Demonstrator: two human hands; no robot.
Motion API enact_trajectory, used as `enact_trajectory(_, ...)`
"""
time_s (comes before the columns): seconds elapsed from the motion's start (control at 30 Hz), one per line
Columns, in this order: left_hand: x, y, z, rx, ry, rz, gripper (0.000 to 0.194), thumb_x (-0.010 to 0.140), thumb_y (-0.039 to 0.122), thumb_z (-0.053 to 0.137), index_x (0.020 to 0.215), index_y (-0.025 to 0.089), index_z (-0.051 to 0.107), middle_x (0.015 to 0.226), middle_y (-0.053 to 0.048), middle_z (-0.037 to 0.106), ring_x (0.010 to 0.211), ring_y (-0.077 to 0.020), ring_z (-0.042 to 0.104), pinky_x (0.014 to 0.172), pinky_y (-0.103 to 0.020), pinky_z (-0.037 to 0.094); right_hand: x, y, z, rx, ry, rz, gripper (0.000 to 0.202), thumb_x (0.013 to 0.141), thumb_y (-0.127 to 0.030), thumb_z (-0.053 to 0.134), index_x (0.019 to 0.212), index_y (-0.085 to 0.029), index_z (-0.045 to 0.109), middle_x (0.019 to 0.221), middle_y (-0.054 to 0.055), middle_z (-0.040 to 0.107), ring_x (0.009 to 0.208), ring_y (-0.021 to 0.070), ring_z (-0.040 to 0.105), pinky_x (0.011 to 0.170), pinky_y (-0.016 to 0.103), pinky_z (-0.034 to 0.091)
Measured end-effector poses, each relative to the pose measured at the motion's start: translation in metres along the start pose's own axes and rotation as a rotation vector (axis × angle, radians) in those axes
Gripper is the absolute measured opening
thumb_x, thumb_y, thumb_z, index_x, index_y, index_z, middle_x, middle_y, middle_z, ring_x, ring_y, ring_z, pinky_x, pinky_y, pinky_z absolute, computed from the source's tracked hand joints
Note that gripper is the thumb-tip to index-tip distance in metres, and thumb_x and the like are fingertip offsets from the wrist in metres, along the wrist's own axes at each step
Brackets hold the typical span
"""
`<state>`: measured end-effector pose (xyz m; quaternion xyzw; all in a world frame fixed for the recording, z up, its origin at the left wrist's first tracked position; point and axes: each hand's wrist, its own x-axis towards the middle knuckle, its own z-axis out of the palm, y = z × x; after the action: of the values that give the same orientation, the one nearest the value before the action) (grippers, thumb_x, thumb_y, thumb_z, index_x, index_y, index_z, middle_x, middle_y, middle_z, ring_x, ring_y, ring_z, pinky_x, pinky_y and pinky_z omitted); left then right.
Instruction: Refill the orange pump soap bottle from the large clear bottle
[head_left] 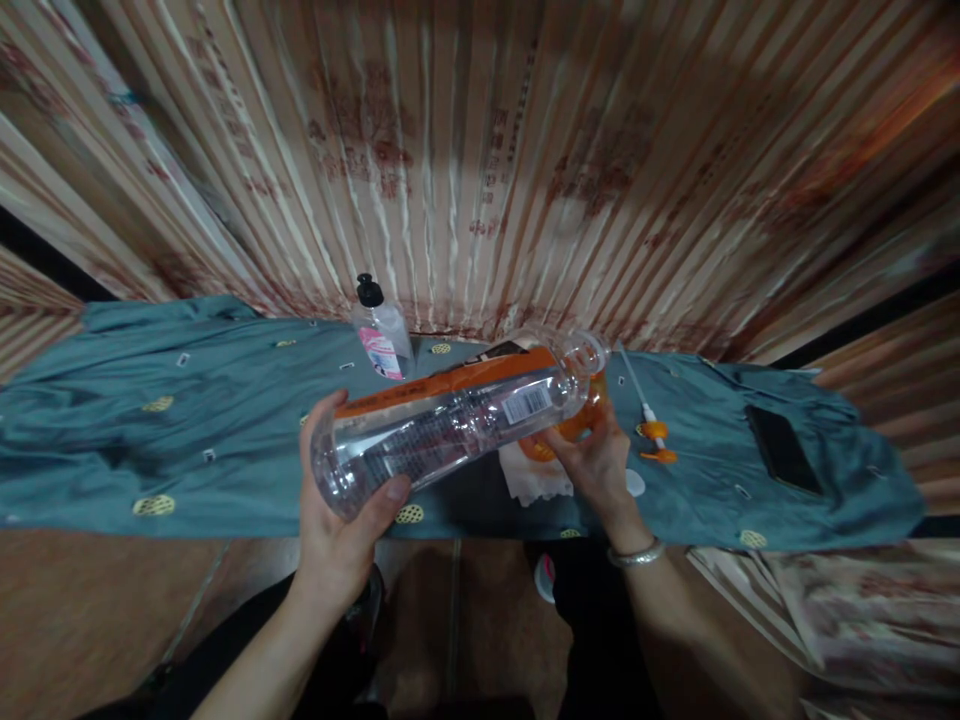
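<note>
My left hand (337, 520) is wrapped round the base end of a large clear plastic bottle (450, 430) with an orange label and a barcode. This bottle is tilted nearly flat, its uncapped neck pointing right. My right hand (596, 455) is closed around an orange bottle (592, 405), partly hidden behind the clear one's neck. Whether the two mouths touch, or any liquid flows, I cannot tell. Below the orange bottle lies a white tissue (532, 475). To the right rests an orange pump head (656, 435) with a thin white tube. A small white disc (635, 483) lies near my right wrist.
A clear bottle with a black cap and pink label (384, 340) stands at the back. A black phone (782, 448) lies on the right of the narrow table with its teal cloth (225, 440). Right behind it hangs a pleated, patterned curtain (450, 150).
</note>
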<state>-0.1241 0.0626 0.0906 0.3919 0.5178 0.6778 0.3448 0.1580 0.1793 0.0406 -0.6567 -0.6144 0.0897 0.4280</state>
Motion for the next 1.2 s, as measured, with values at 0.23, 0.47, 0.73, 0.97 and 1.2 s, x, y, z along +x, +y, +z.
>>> enact_trajectory(0.23,0.001,0.005,-0.001,0.024,-0.005,0.051,0.096,0.073,0.05,0.103,0.156,0.03,0.06,0.131,-0.009,0.076,0.115,-0.0327,0.08,0.1,-0.046,0.07,0.0,0.001,0.001,-0.003,0.03,0.008,0.078,0.074,-0.085,0.075,0.119,-0.022,0.067,0.094,0.013,0.083,0.082,0.0379,0.082,0.073,0.049,0.065)
enact_trajectory(0.47,0.003,0.006,0.002,-0.001,-0.031,0.077,0.099,0.068,0.048,0.106,0.154,0.029,0.06,0.122,-0.008,0.078,0.105,-0.0324,0.082,0.091,-0.047,0.073,-0.001,0.008,0.002,-0.058,0.074,-0.062,0.071,0.076,-0.078,0.078,0.12,-0.023,0.068,0.098,0.013,0.085,0.087,0.0372,0.083,0.076,0.046,0.065)
enact_trajectory(0.73,0.003,0.005,-0.002,0.022,-0.018,0.076,0.096,0.072,0.049,0.103,0.155,0.029,0.06,0.121,-0.007,0.077,0.103,-0.0316,0.081,0.088,-0.045,0.071,-0.001,0.004,0.001,-0.056,0.037,-0.028,0.073,0.074,-0.08,0.079,0.118,-0.023,0.067,0.096,0.013,0.085,0.086,0.0375,0.082,0.075,0.047,0.065)
enact_trajectory(0.97,0.001,0.01,0.001,0.072,0.036,0.046,0.099,0.069,0.056,0.102,0.155,0.029,0.06,0.121,-0.008,0.075,0.105,-0.0337,0.078,0.094,-0.051,0.07,-0.002,0.001,0.003,-0.06,0.036,-0.02,0.068,0.076,-0.077,0.082,0.117,-0.026,0.066,0.093,0.01,0.084,0.082,0.0357,0.083,0.074,0.045,0.065)
enact_trajectory(1.2,0.001,0.011,0.003,0.065,0.043,0.042,0.102,0.067,0.056,0.104,0.155,0.029,0.06,0.123,-0.007,0.074,0.105,-0.0325,0.077,0.095,-0.049,0.068,-0.001,0.0,0.004,-0.044,0.039,0.009,0.08,0.073,-0.087,0.077,0.12,-0.023,0.067,0.096,0.014,0.086,0.083,0.0378,0.084,0.074,0.046,0.065)
